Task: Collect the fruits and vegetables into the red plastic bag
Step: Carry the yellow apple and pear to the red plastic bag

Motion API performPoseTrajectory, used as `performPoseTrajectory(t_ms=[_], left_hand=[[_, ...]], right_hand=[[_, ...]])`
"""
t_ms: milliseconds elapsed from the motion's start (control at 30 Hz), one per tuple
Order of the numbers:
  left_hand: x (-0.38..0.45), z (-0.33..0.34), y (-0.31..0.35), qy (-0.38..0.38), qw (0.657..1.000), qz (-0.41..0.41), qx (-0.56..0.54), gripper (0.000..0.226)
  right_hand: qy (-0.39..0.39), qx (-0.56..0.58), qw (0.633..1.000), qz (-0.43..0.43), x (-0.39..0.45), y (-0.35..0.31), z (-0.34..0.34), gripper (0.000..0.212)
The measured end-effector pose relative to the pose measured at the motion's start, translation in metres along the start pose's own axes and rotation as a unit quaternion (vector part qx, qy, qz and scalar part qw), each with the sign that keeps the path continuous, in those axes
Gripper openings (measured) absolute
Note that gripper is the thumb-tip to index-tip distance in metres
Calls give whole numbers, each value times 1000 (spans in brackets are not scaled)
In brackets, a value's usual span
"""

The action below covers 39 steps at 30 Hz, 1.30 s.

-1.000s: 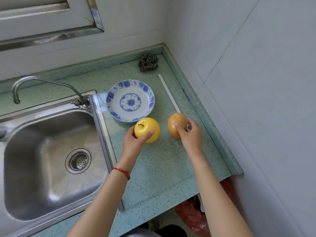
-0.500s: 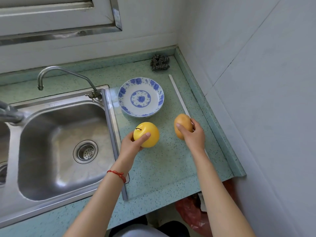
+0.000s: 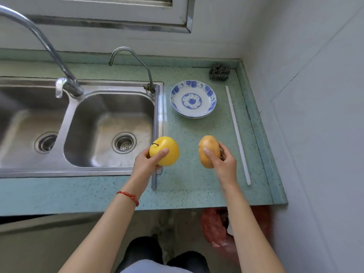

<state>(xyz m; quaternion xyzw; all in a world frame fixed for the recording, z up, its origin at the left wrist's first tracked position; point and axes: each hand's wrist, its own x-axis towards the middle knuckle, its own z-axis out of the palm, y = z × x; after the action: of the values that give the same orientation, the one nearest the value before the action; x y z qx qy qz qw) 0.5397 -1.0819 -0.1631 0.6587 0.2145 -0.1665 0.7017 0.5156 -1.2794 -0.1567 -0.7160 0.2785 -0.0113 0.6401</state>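
Apple [image 3: 167, 149] gripped in left hand [image 3: 144, 164], potato [image 3: 208, 152] in right hand [image 3: 224, 166]

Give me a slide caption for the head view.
Left hand grips a yellow apple, right hand a potato, above the counter.

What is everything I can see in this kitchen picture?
apple: 1, yellow, held in left hand near the sink's edge
potato: 1, tan, held in right hand above the counter
red plastic bag: 1, red, on the floor below the counter
plates: stacked, blue and white, on the counter
scourer: 1, dark metal, back corner
white strip: 1, white, counter's right side
sink: double, steel
taps: 2, steel
hands: left hand, right hand
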Motion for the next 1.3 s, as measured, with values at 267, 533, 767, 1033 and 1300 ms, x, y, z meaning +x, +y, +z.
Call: performPoseTrajectory(t_ms=[267, 533, 767, 1033, 1300], left_hand=[[-44, -70, -16, 95, 993, 19, -63, 44], [-87, -158, -35, 184, 972, 30, -145, 30], [-136, -250, -63, 254, 941, 54, -218, 61], [-197, -320, -95, 381, 882, 75, -268, 31], [-269, -344, -124, 504, 789, 111, -334, 53]], right_hand=[[-109, -26, 993, -31, -40, -1, 50, 61], [-223, -55, 971, -61, -86, -8, 130, 60], [-317, -86, 941, -87, -146, -6, 213, 56], [-443, -117, 882, -107, -214, 3, 293, 61], [-600, -142, 779, -113, -278, 1, 342, 55]])
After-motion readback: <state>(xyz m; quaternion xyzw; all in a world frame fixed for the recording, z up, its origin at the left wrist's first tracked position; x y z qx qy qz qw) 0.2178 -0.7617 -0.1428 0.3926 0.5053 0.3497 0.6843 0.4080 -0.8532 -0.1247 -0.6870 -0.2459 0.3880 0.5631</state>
